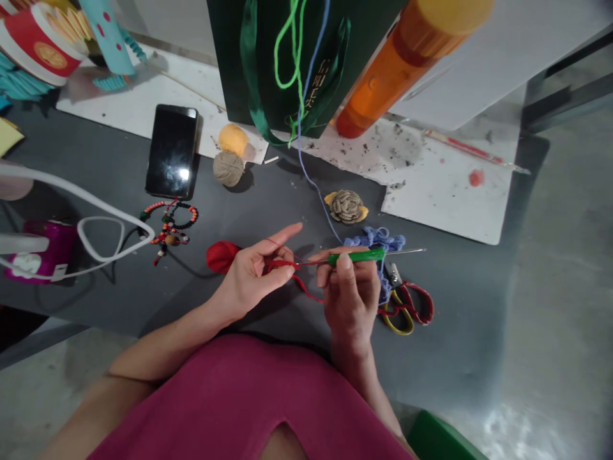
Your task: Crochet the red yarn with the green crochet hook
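My left hand (256,271) pinches a small strip of red crochet (282,263) between thumb and fingers, its index finger stretched out with red yarn running over it. My right hand (352,300) grips a crochet hook (358,256) by its green handle. The thin metal shaft reaches left to the red strip, and another metal tip sticks out on the right. A red yarn ball (222,257) lies just left of my left hand. Red yarn (306,289) hangs between the hands. Beyond my right hand lie a blue crocheted piece (376,239), partly hidden, and scissors (416,303) with red and yellow handles.
A crocheted flower (347,206), grey and yellow yarn balls (228,168), a black phone (172,151) and beaded strings (168,223) lie on the grey table. Behind stand a dark green bag (230,64) and an orange tube (387,70). A white curved stand (129,252) is at left.
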Tool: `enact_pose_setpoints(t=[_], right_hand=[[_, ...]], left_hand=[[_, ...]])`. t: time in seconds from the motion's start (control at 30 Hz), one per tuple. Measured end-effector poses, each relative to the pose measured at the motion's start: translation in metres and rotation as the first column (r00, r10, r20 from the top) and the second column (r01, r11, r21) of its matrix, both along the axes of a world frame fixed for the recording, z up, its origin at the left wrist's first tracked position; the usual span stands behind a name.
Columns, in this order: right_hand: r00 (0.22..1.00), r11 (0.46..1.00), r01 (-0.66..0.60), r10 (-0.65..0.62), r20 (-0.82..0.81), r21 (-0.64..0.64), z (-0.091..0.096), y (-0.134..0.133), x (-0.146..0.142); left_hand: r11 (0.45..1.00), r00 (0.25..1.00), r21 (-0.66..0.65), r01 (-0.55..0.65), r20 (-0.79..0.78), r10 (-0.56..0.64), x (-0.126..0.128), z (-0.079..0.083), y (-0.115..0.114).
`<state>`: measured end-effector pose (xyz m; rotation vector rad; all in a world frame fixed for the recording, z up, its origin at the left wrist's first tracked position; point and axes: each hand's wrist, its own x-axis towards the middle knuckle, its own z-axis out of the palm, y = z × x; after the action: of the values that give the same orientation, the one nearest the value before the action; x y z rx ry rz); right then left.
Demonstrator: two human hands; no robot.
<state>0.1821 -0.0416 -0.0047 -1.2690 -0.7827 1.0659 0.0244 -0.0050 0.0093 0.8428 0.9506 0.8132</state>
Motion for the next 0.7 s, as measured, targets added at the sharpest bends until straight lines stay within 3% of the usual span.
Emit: enact_pose_setpoints(t=[0.2, 0.47, 0.7], right_hand=[[0.978, 0.992, -0.082, 0.062, 0.199, 0.096, 0.005, -0.002, 0.004], [0.859, 0.974, -0.158, 0.055, 0.508, 0.162, -0.001, -0.008, 0.012], [0.9, 0.974, -0.038, -0.064, 0.432, 0.223, 0.001, -0.009, 0.006]], left_hand=[[0.993, 0.99, -0.014, 0.117, -0.079, -0.118, 0.001, 0.003, -0.001], [0.971, 0.962, 0.161, 0.179, -0.237, -0.138, 0.003, -0.004, -0.004], [0.988, 0.982, 0.038, 0.147, -0.127, -0.141, 0.002, -0.003, -0.004]])
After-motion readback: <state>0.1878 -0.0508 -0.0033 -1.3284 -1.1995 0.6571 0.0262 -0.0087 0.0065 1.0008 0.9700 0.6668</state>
